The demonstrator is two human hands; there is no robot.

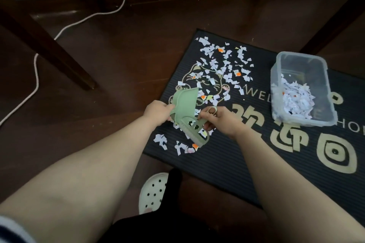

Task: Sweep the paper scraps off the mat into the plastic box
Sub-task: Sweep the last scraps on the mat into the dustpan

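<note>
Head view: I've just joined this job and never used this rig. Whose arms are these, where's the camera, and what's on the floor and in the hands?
There is no robot here. The arms belong to a person, and the single picture comes from a camera worn on their head, looking down. The left hand grips a green dustpan. The right hand grips a matching brush by its handle. Both are over the near left corner of a dark mat on a wooden floor. Paper scraps lie scattered over the mat's left part. A clear plastic box stands open on the mat to the right, with some scraps already inside. A white slipper shows at the bottom.
</note>
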